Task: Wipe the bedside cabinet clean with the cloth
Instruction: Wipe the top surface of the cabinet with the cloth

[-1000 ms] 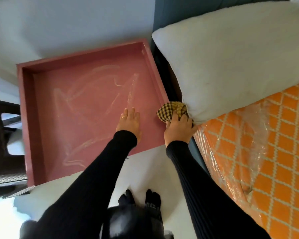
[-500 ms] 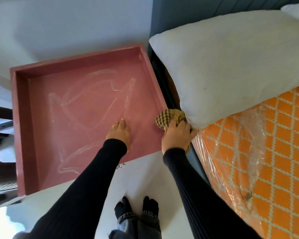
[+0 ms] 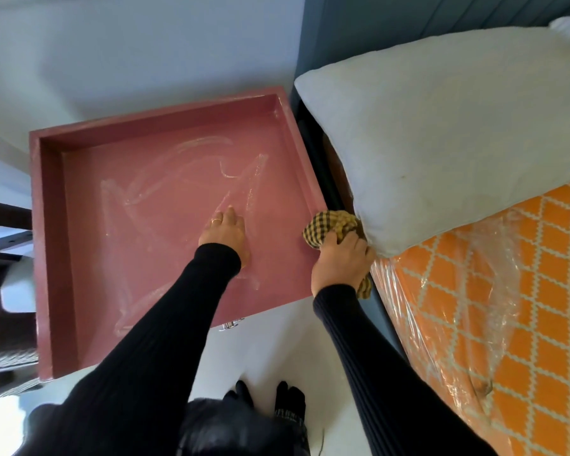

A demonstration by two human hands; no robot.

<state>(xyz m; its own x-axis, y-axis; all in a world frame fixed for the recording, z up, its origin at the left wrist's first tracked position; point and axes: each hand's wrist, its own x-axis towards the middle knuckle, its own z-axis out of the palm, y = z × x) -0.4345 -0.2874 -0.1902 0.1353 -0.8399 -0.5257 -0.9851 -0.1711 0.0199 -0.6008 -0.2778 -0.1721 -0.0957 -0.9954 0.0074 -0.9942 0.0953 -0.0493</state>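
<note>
The bedside cabinet point(image 3: 89, 245) is pink, with a raised rim on its back and side edges. Its flat top has pale, streaky smear marks on it.

The left hand point(image 3: 226, 233) lies flat on the cabinet top, near the front edge. Its fingers are straight and hold nothing. There is a ring on one finger.

The right hand point(image 3: 341, 261) is at the cabinet's right edge, close to the front corner. Its fingers are curled tight around the cloth point(image 3: 329, 225). The cloth is yellow and black check, all bunched up. Most of it sticks out past the fingers and sits on the cabinet's right rim. A small bit hangs out under the wrist.

A big white pillow point(image 3: 458, 136) lies just to the right of the cabinet. Its corner touches the cloth. Under the pillow is an orange mattress point(image 3: 547, 291) with a white diamond pattern and clear plastic wrap over it.

Both arms wear black sleeves. A small metal handle point(image 3: 231, 324) shows at the cabinet's front edge, between the two arms. Below the cabinet, on the pale floor, are two feet in black socks point(image 3: 267, 403).
</note>
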